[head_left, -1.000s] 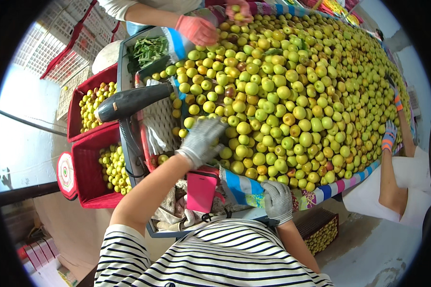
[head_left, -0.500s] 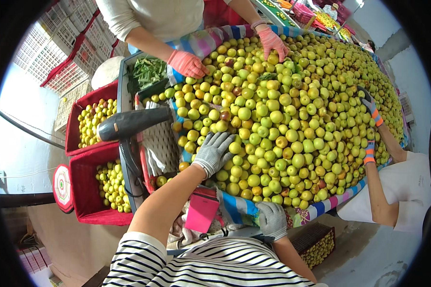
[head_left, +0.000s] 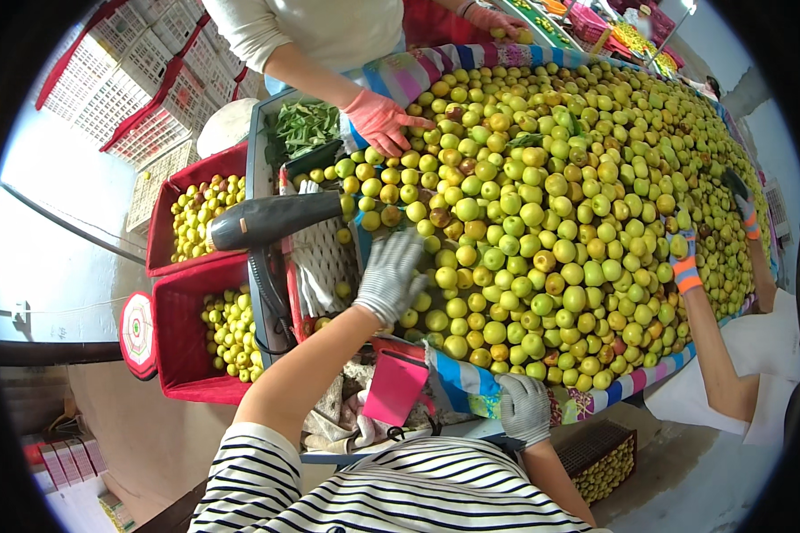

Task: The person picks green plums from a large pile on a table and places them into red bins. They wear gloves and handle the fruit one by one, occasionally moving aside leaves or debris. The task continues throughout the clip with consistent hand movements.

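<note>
Left hand (head_left: 389, 277) spread flat on green fruit (head_left: 542, 213) | right hand (head_left: 524, 407) clasps counter edge (head_left: 471, 391) | sweep gently, avoid bruising.

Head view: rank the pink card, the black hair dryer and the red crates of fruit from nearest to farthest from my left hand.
From the left hand:
1. Black hair dryer, just to its left, lying across the tray.
2. Pink card, below it, toward the body.
3. Red crates of fruit, farthest, beyond the dryer on the left.

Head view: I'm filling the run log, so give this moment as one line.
left hand: flat on fruit pile | right hand: on striped table edge | red crates: fruit inside
</note>
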The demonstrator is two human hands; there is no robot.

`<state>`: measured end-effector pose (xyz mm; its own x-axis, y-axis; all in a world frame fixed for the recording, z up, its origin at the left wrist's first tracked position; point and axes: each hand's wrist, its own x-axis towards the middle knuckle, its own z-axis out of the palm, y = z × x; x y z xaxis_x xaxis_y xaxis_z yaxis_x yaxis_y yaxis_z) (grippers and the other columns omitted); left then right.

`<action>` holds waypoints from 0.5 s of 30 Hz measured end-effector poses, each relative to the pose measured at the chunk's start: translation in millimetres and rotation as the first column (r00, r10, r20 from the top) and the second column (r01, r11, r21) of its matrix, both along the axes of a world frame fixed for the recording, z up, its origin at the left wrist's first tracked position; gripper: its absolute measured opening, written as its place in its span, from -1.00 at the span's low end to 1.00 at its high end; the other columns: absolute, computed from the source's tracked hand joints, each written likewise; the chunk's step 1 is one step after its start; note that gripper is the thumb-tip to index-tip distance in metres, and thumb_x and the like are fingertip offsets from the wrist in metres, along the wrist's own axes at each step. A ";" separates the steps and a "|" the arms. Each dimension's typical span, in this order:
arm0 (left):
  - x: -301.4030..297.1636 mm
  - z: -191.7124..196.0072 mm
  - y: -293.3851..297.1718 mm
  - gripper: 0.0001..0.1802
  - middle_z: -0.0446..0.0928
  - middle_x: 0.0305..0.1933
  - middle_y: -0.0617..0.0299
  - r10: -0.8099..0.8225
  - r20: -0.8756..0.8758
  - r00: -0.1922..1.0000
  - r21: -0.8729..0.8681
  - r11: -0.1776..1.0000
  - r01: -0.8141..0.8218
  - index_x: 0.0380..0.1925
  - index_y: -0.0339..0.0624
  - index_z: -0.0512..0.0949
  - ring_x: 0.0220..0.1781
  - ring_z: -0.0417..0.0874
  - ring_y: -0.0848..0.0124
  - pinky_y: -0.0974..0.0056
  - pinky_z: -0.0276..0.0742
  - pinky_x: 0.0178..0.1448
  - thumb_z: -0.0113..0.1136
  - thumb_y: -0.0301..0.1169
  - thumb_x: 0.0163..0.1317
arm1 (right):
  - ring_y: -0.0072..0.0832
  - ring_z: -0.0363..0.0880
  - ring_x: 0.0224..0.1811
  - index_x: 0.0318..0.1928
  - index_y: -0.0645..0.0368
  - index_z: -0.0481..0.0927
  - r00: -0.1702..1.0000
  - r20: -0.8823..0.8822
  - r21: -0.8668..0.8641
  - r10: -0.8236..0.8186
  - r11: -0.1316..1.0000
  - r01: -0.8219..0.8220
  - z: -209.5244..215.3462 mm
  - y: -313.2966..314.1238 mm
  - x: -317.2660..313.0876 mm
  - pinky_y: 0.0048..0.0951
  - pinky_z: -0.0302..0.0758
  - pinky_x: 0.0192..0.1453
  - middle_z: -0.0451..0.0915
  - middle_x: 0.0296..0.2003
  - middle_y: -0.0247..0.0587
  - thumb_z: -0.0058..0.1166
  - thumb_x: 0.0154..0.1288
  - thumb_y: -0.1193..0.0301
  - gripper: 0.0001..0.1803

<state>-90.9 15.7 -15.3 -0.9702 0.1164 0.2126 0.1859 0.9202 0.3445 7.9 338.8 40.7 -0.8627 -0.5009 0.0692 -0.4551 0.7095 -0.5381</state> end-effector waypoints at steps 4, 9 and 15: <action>-19.5 3.3 47.8 -0.27 0.12 0.49 -0.04 -0.199 0.000 0.980 0.078 0.977 0.199 0.39 -0.17 0.17 0.51 0.13 0.01 -0.06 -0.01 0.55 0.13 -0.18 0.28 | -0.10 0.55 -0.11 -0.12 0.12 0.63 1.000 0.020 0.049 -0.024 0.999 0.023 8.5 -4.1 -0.2 -0.12 0.44 0.04 0.61 -0.15 -0.12 -0.01 0.18 0.44 -0.74; -62.8 -8.1 50.7 -0.34 0.19 0.44 -0.05 -0.116 0.034 0.993 0.052 0.992 0.114 0.38 -0.16 0.20 0.49 0.15 0.00 -0.02 -0.05 0.57 0.01 -0.12 0.36 | -0.11 0.56 -0.09 -0.09 0.14 0.62 1.000 0.024 0.051 0.018 0.999 -0.019 7.6 0.6 -0.7 -0.11 0.44 0.09 0.61 -0.12 -0.10 0.01 0.17 0.45 -0.72; -105.6 -4.7 23.9 -0.39 0.32 0.35 -0.07 0.046 0.087 0.995 0.037 0.998 -0.049 0.34 -0.18 0.26 0.42 0.27 0.01 0.00 0.00 0.55 0.03 -0.17 0.35 | -0.12 0.57 -0.11 -0.09 0.14 0.61 0.999 0.022 0.047 0.027 0.998 -0.028 10.2 0.0 -1.4 -0.11 0.46 0.09 0.61 -0.13 -0.10 0.02 0.17 0.44 -0.72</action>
